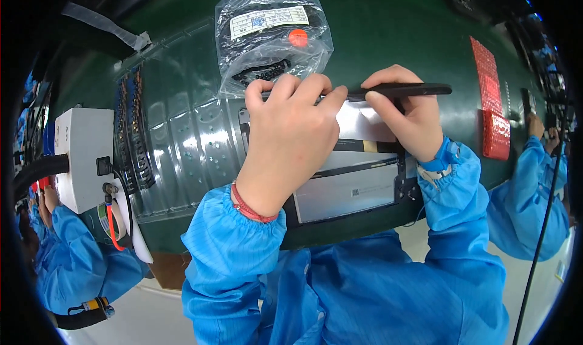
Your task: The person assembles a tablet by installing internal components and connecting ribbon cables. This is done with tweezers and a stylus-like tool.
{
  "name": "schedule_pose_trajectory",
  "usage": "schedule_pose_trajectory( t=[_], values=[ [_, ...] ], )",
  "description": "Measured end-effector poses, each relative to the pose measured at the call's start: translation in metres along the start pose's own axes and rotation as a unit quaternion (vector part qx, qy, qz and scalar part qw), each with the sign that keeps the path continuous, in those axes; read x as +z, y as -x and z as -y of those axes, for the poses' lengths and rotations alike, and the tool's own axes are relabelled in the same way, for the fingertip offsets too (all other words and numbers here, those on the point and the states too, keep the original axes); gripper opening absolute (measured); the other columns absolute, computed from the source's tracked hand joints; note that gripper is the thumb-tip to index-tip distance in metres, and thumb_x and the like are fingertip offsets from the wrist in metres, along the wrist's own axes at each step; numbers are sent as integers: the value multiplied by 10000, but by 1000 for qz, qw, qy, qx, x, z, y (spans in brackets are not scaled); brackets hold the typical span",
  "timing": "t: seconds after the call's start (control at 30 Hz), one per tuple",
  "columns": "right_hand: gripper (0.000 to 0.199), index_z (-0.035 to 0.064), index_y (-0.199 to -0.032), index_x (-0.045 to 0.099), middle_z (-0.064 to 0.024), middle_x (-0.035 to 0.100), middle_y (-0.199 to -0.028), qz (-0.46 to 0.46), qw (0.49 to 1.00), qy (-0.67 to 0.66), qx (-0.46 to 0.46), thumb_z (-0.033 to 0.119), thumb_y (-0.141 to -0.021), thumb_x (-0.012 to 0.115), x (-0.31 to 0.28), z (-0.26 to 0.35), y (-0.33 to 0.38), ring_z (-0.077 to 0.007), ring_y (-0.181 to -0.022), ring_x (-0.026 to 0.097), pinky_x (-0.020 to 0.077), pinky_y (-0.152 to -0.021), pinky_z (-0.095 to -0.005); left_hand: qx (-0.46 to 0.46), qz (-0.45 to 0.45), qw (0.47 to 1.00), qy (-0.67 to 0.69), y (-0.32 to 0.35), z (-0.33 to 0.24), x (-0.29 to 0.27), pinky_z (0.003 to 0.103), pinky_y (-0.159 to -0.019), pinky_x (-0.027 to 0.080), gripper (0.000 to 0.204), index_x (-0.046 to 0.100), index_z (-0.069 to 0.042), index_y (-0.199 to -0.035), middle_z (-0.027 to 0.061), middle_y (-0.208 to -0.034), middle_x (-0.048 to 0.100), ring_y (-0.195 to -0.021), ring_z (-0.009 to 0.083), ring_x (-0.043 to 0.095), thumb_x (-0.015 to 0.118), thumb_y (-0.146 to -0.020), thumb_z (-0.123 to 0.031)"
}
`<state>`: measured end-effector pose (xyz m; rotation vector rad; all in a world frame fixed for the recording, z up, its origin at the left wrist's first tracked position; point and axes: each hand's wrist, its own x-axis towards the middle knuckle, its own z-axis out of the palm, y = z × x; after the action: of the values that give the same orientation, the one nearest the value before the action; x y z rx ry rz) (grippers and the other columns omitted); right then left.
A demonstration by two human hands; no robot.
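Observation:
My right hand [413,117] pinches a slim black bar-shaped tool [419,90] between thumb and fingers. The tool lies nearly level, its thicker end past the hand on the right and its narrower end toward my left hand. My left hand [291,132] is back up, with fingers curled down at the far edge of the work; what they grip is hidden. Beneath both hands lie silver-backed display panels with black edges; the nearer panel [346,193] shows a small printed code. Part of the farther panel [364,123] is covered by my hands.
Beyond my left hand lies a clear plastic bag [276,35] of black parts. At left are a clear ribbed tray [188,132], black strip parts [130,126] and a white box [85,157] with cables. Red bubble wrap [490,102] lies right. Co-workers in blue sit at both sides.

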<state>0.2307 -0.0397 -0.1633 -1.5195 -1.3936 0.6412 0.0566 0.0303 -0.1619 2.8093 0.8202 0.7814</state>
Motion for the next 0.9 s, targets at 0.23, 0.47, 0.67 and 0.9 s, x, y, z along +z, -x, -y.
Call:
schedule_pose_trajectory(
  t=[0.23, 0.47, 0.67, 0.9],
  values=[
    [131, 22, -896, 617, -40, 580, -814, -10, 1000, -22, 17, 64, -772, 633, 2, -1, 1, -94, -658, 524, 426, -579, -203, -44, -42, 997, 44, 3, 3, 5, 356, -751, 336, 314, 575, -76, -1036, 19, -746, 590, -745, 172, 525, 595, -723, -89],
    [119, 24, -892, 624, -42, 579, -809, 12, 1000, 19, -10, 53, -776, 623, 0, 0, -1, -94, -663, 529, 431, -584, -210, -32, -60, 996, 52, 1, 4, 7, 350, -738, 335, 297, 580, -77, -1023, 16, -729, 586, -739, 176, 524, 590, -726, -82],
    [93, 11, -891, 578, -28, 544, -823, -41, 995, -92, -2, 48, -806, 585, 2, 5, -3, -76, -731, 493, 398, -641, -208, -26, -66, 997, 27, 0, 6, -1, 346, -723, 341, 306, 586, -96, -992, 9, -763, 569, -763, 177, 511, 606, -687, -95],
    [85, -3, -805, 485, -95, 492, -829, 5, 972, -216, -89, 15, -809, 402, -3, 1, 4, -155, -772, 455, 370, -715, -265, -35, -125, 991, 25, 12, -5, -41, 320, -679, 384, 252, 622, -103, -903, 30, -852, 608, -772, 200, 552, 616, -660, -36]
  ],
)
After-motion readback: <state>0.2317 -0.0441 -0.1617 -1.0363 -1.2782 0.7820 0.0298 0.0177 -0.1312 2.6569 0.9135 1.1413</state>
